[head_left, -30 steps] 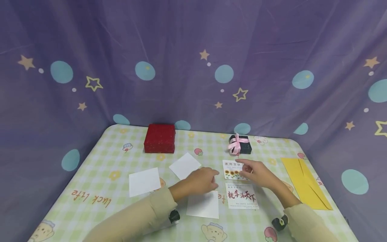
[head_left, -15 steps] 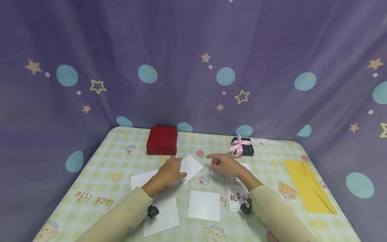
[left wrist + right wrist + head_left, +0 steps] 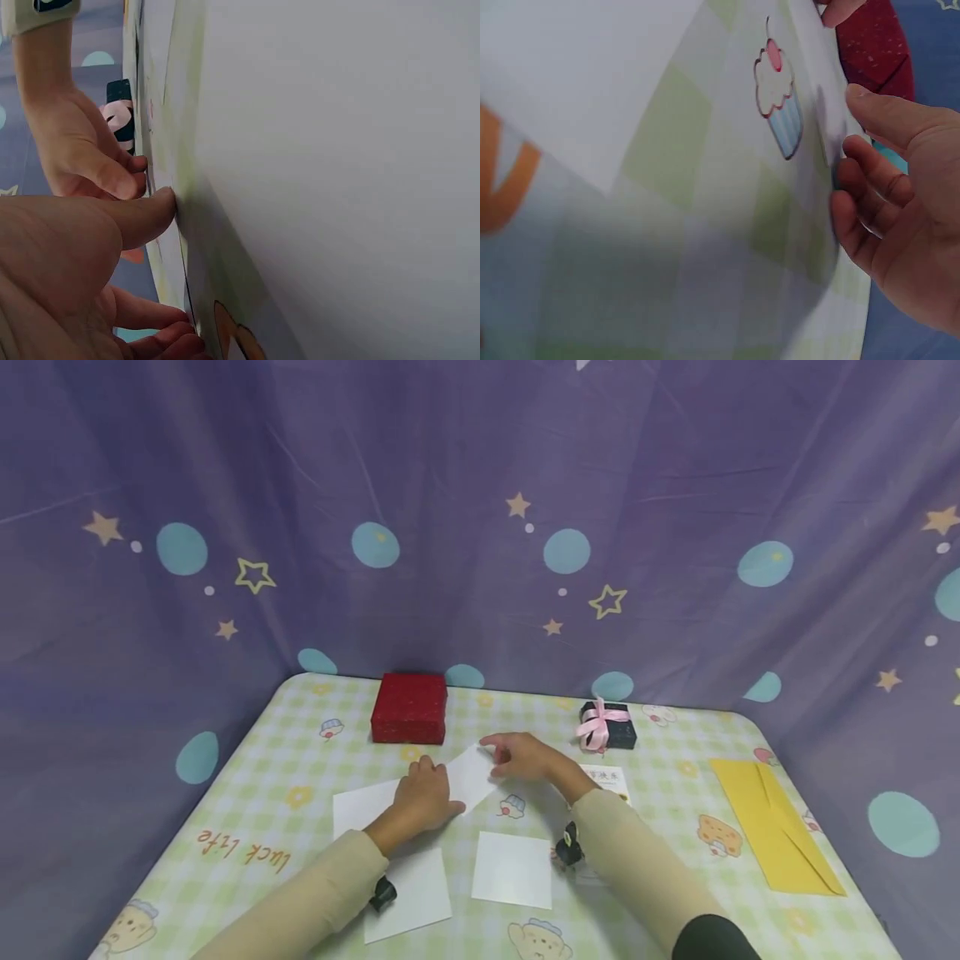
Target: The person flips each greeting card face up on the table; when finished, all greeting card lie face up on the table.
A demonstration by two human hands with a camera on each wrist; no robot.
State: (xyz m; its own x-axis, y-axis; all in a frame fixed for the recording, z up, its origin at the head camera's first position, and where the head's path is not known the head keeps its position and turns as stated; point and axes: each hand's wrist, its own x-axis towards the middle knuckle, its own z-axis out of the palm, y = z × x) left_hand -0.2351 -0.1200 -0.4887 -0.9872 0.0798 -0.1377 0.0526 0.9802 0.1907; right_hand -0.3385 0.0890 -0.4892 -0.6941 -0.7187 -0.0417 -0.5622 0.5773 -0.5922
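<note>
A tilted white square card [image 3: 472, 774] lies between the two hands on the checked tablecloth. My left hand [image 3: 426, 795] is at its left side, thumb and fingertips spread along the edge; the left wrist view shows this thumb [image 3: 154, 217] right at the card's border. From the right, my right hand [image 3: 525, 756] reaches over, index finger at the far corner and thumb near the right corner. In the right wrist view its remaining fingers [image 3: 862, 187] are bent loosely. Another white card [image 3: 363, 803] lies partly under the left hand.
Two more white cards, a left one [image 3: 411, 897] and a middle one [image 3: 512, 870], lie nearer. A printed card [image 3: 611, 778] shows beyond the right sleeve; another is mostly hidden. Behind stand a red box [image 3: 408, 708] and a black ribboned box [image 3: 618, 727]; right, a yellow envelope [image 3: 776, 827].
My left hand has moved left and back from the middle card to the tilted card. My right hand has come left from the printed cards to the same card's far side.
</note>
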